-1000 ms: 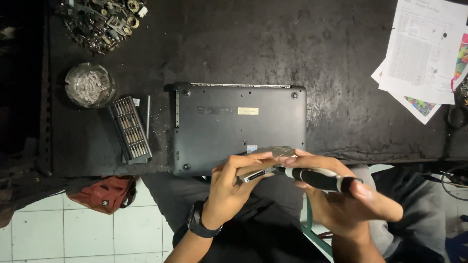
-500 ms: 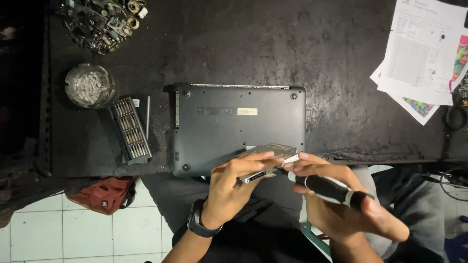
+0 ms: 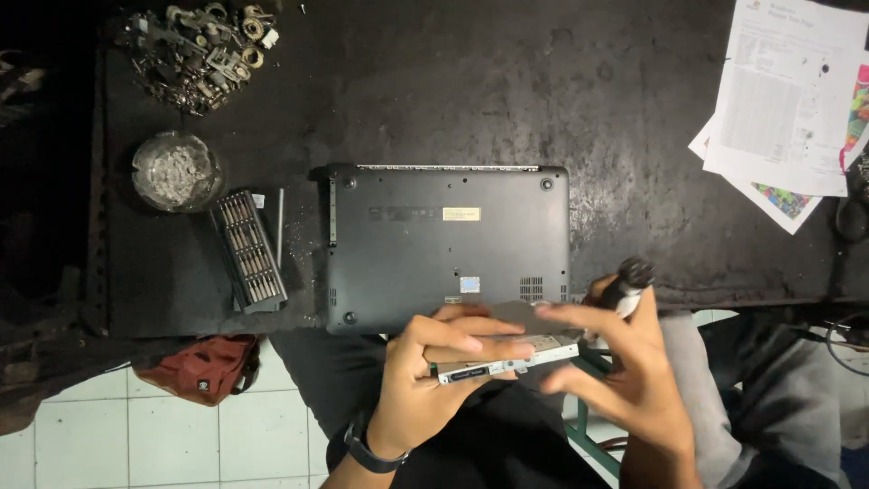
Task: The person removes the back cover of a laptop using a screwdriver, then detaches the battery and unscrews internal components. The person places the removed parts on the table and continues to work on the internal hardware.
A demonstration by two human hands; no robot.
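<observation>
A black laptop lies upside down on the dark table, bottom cover facing up. Just in front of its near edge my left hand grips a thin silver optical drive by its long side. My right hand holds a black-handled screwdriver with the handle pointing up and away; its fingers reach over the right end of the drive. The screwdriver's tip is hidden behind my hand. A dark watch sits on my left wrist.
A screwdriver bit set lies left of the laptop, beside a round glass dish. A heap of metal parts is at the far left. Printed papers sit at the far right. A red bag rests on the tiled floor.
My right hand has swung the screwdriver from lying sideways to standing handle-up and moved over the drive's right end. The left hand keeps its hold on the drive.
</observation>
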